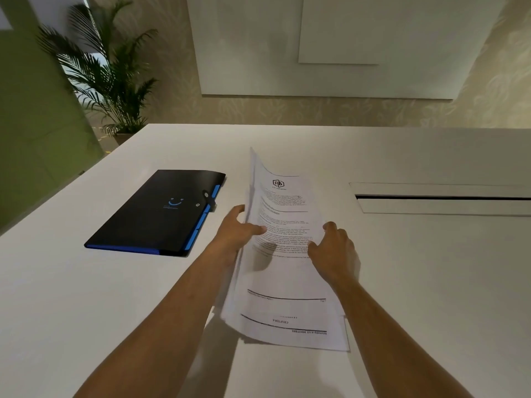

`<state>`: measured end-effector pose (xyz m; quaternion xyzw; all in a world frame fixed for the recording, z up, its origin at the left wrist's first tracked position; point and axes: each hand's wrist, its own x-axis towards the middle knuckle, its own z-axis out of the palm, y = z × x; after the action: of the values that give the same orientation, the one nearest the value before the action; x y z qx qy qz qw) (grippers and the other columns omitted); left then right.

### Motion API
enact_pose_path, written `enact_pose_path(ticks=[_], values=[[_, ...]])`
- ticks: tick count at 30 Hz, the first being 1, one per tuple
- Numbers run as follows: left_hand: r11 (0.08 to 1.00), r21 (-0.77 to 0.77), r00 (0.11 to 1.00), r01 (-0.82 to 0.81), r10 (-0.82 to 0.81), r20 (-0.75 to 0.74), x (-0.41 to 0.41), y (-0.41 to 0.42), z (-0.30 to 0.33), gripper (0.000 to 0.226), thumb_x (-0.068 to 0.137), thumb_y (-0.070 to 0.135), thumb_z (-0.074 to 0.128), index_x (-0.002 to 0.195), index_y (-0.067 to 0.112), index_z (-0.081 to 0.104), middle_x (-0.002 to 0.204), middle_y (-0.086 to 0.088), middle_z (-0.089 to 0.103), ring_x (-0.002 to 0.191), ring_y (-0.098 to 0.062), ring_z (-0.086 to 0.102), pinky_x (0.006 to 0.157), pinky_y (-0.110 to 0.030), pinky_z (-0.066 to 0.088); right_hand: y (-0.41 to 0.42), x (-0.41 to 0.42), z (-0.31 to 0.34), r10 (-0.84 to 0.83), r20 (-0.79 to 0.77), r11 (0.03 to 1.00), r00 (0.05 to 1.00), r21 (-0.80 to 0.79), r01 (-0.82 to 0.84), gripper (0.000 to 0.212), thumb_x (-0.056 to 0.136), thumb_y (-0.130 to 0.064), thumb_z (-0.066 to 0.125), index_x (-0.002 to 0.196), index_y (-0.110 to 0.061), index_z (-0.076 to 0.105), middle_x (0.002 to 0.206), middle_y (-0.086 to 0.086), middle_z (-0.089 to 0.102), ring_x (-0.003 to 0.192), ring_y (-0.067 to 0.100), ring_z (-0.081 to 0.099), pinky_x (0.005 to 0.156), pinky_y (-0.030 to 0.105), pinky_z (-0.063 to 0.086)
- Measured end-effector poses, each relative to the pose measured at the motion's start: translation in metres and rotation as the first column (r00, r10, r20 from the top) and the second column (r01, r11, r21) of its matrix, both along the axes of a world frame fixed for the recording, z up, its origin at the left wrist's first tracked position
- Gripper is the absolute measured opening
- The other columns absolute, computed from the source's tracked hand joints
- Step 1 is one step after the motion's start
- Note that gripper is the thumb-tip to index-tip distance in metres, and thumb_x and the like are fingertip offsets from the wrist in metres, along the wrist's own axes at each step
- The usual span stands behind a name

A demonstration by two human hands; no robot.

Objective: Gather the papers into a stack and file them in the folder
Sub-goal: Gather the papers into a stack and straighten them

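Note:
A stack of printed white papers (284, 280) lies in the middle of the white table (86, 297), its left edge lifted and curled upward. My left hand (238, 228) grips that raised left edge, thumb on top of the top sheet. My right hand (333, 248) holds the stack's right edge, fingers curled onto it. The sheets are unevenly aligned, with a lower sheet sticking out at the near end. A closed black folder (155, 216) with blue tabs and a blue smile mark lies flat to the left of the papers, apart from them.
A long cable slot with a recessed lid (442, 198) is set into the table at the right. A potted palm (115, 81) stands on the floor beyond the table's far left corner. A green wall panel is at far left.

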<state>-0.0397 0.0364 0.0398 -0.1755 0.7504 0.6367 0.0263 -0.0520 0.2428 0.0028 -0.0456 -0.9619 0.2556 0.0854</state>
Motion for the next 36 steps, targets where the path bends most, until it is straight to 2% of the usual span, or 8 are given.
enact_pose_path(ticks=[8,10,17,22,25,28,30,36], values=[[0.998,-0.068,0.992,-0.014,0.022,0.124,0.001,-0.017,-0.017,0.051,0.078,0.014,0.078,0.120,0.009,0.048,0.127,-0.012,0.059,0.105,-0.027,0.058,0.086,-0.037,0.050,0.006,-0.012,-0.006,-0.024,0.002,0.996,1.000,-0.081,0.024,0.042,0.081,-0.033,0.066,0.118,-0.016,0.054,0.107,0.005,0.064,0.080,0.024,0.057,0.062,0.030,0.038],[0.998,-0.061,0.993,-0.002,0.009,0.118,0.001,-0.019,-0.019,0.051,0.077,0.014,0.079,0.118,0.009,0.049,0.122,-0.011,0.061,0.106,-0.029,0.059,0.092,-0.043,0.052,0.009,-0.019,-0.005,-0.068,-0.015,0.990,0.998,-0.123,0.066,0.041,0.082,-0.036,0.065,0.117,-0.016,0.056,0.106,0.005,0.066,0.077,0.023,0.055,0.062,0.029,0.037],[0.998,0.060,0.993,0.030,-0.036,0.109,0.000,-0.032,-0.031,0.042,0.079,0.013,0.077,0.115,0.014,0.056,0.115,-0.007,0.065,0.103,-0.029,0.062,0.082,-0.042,0.055,0.011,-0.087,0.006,0.029,-0.135,0.996,0.990,-0.079,-0.040,0.047,0.089,-0.042,0.061,0.124,-0.010,0.059,0.124,0.014,0.062,0.114,0.032,0.057,0.089,0.039,0.045],[0.996,0.053,0.997,0.065,-0.067,0.037,-0.001,-0.032,-0.032,0.040,0.077,0.015,0.078,0.109,0.021,0.054,0.103,0.004,0.063,0.090,-0.017,0.060,0.058,-0.021,0.050,-0.015,-0.134,0.007,0.273,0.041,0.961,0.961,0.031,-0.274,0.075,0.090,-0.067,0.040,0.144,-0.015,0.041,0.150,0.008,0.042,0.135,0.031,0.042,0.104,0.048,0.037],[0.997,0.007,0.997,0.072,-0.072,0.024,-0.002,-0.033,-0.034,0.043,0.078,0.016,0.078,0.112,0.022,0.051,0.105,0.005,0.061,0.092,-0.017,0.058,0.071,-0.025,0.051,-0.025,-0.149,-0.006,0.391,0.142,0.903,0.909,0.134,-0.409,0.087,0.087,-0.077,0.021,0.148,-0.016,0.034,0.157,0.006,0.032,0.144,0.027,0.030,0.111,0.051,0.030],[0.999,-0.027,0.999,0.030,-0.029,0.028,-0.006,-0.032,-0.040,0.046,0.079,0.016,0.077,0.116,0.020,0.049,0.110,0.001,0.059,0.102,-0.021,0.056,0.086,-0.039,0.048,-0.030,-0.155,-0.010,0.410,0.122,0.867,0.904,0.256,-0.428,0.085,0.084,-0.081,0.013,0.118,-0.017,0.058,0.119,0.003,0.062,0.114,0.027,0.056,0.092,0.047,0.043],[1.000,-0.016,1.000,-0.014,0.014,0.028,-0.010,-0.029,-0.044,0.045,0.079,0.013,0.077,0.115,0.018,0.050,0.111,-0.001,0.060,0.104,-0.024,0.057,0.092,-0.044,0.050,-0.029,-0.156,-0.013,0.416,0.052,0.882,0.908,0.221,-0.417,0.081,0.082,-0.084,0.014,0.095,-0.020,0.061,0.094,-0.002,0.064,0.091,0.023,0.061,0.076,0.040,0.046],[0.998,-0.042,0.999,-0.053,0.053,0.002,-0.021,-0.023,-0.050,0.042,0.079,0.017,0.077,0.111,0.022,0.050,0.100,0.004,0.059,0.092,-0.020,0.059,0.082,-0.039,0.054,-0.015,-0.151,-0.020,0.451,-0.002,0.881,0.893,0.158,-0.445,0.068,0.079,-0.087,0.015,0.067,-0.029,0.048,0.074,-0.009,0.057,0.070,0.013,0.056,0.056,0.032,0.039]])
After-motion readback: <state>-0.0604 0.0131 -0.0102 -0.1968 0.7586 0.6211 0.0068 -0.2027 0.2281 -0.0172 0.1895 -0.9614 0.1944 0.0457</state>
